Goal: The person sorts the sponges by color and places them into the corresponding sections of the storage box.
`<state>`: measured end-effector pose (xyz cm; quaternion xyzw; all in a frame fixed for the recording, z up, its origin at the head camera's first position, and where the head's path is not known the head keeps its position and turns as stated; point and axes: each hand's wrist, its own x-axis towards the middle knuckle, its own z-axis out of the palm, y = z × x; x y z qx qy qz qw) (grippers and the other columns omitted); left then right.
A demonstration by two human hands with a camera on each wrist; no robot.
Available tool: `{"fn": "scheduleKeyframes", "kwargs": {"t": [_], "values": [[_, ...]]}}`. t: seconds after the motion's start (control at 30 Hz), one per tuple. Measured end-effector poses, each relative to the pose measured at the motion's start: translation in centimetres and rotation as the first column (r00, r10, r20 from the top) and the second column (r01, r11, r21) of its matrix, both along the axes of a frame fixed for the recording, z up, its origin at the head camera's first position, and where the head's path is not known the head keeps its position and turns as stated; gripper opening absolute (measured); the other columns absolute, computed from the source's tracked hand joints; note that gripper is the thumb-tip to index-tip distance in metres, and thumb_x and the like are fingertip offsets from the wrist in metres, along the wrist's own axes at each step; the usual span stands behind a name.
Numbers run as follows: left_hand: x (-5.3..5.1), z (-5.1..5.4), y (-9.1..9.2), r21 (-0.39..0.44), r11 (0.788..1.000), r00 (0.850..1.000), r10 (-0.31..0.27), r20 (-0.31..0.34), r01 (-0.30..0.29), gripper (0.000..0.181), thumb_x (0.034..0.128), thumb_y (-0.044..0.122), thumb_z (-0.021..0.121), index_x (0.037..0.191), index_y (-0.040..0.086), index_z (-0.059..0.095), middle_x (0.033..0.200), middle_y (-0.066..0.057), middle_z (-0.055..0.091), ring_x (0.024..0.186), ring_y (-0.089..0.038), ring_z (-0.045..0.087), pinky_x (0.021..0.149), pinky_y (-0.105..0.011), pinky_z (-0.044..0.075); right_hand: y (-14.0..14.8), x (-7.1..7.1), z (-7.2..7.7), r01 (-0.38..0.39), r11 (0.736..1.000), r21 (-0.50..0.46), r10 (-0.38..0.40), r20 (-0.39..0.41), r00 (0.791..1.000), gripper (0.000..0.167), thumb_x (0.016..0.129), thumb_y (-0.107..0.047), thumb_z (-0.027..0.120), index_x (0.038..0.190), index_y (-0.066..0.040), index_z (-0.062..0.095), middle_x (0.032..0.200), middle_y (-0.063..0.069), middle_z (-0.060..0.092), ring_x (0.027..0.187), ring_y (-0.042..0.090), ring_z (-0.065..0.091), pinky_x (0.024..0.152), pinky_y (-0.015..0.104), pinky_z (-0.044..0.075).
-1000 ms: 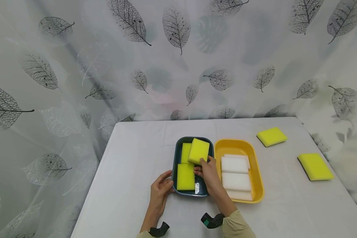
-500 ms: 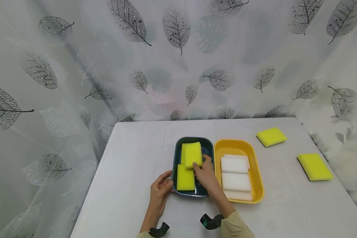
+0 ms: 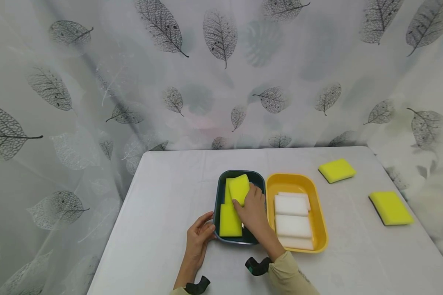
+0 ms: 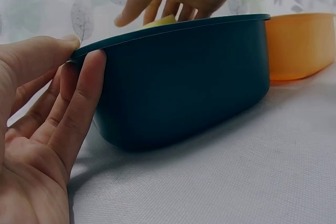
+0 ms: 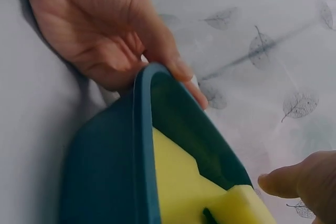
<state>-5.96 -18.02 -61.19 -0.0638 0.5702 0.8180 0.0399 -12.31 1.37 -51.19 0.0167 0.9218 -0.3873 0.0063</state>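
**Sponge askew in the teal bin**

Take the teal bin [image 4: 184, 85] as the clock's centre, twelve on its far side. The left hand [image 3: 198, 237] sits at eight o'clock, pinching the rim between thumb and fingers; the left wrist view best shows those fingers outside, below the lip. The right hand [image 3: 252, 209] comes in from five to the tilted sponge [image 3: 240, 189], which lies inside toward twelve. Seen from the left wrist, its thumb stands apart from its fingers; the right wrist view catches only the thumb, so I cannot tell whether it pinches that sponge. The same view shows a dark patch [image 5: 209, 216] beneath the sponge.

Only the head view lets me count everything: two bins, the second a yellow bin [image 3: 320, 229] at three; five yellow sponges [image 3: 230, 223], three in the teal bin, one out between two and three, another at three; at least four white pads [image 3: 293, 225] in the yellow bin.
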Motion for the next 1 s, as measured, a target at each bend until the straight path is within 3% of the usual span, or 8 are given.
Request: {"fn": "scheduleKeyframes", "kwargs": {"t": [0.17,0.3,0.53,0.8,1.0], "values": [[0.0,0.0,0.0,0.007,1.000,1.000,-0.003,-0.001,0.003,0.048,0.0972,0.007,0.071,0.144,0.005,0.058,0.137,-0.011,0.061,0.093,-0.007,0.067,0.073,-0.021,0.062,0.1,-0.9,0.0,-0.024,0.994,0.107,0.024,0.002,1.000,0.088,0.095,-0.030,0.076,0.156,0.011,0.029,0.146,0.037,0.046,0.127,0.048,0.045,0.111,0.059,0.044],[0.0,0.0,0.0,0.005,1.000,1.000,0.000,0.004,0.000,0.049,0.0971,0.007,0.071,0.144,0.005,0.058,0.137,-0.010,0.062,0.093,-0.007,0.067,0.073,-0.021,0.062,0.4,-1.5,-0.1,-0.053,0.993,0.103,0.049,0.045,0.998,0.094,0.094,-0.030,0.078,0.160,0.007,0.022,0.150,0.036,0.041,0.130,0.049,0.045,0.110,0.060,0.047],[0.0,-0.2,0.0,0.006,1.000,1.000,-0.002,0.012,0.002,0.049,0.0973,0.008,0.071,0.145,0.005,0.058,0.137,-0.010,0.061,0.093,-0.008,0.067,0.073,-0.021,0.062,1.3,-2.6,0.0,-0.119,0.986,0.113,0.106,0.110,0.988,0.104,0.092,-0.036,0.080,0.167,-0.009,0.013,0.156,0.031,0.040,0.138,0.049,0.043,0.110,0.064,0.048],[0.0,-0.1,0.0,0.018,1.000,1.000,-0.001,0.013,0.001,0.049,0.0970,0.005,0.070,0.144,0.004,0.058,0.136,-0.011,0.061,0.092,-0.007,0.067,0.072,-0.021,0.062,2.1,-3.1,0.4,-0.115,0.991,0.071,0.107,0.098,0.989,0.099,0.091,-0.030,0.080,0.166,-0.009,0.020,0.140,0.032,0.049,0.114,0.040,0.056,0.095,0.053,0.057],[0.0,-0.1,0.0,0.025,1.000,1.000,0.001,0.003,-0.001,0.050,0.0961,0.005,0.071,0.144,0.002,0.058,0.136,-0.011,0.062,0.091,-0.008,0.067,0.072,-0.021,0.062,3.2,-2.9,1.9,-0.136,0.989,0.049,0.132,0.090,0.987,0.088,0.092,-0.024,0.080,0.164,-0.014,0.029,0.133,0.030,0.050,0.096,0.034,0.058,0.087,0.048,0.058]]}}
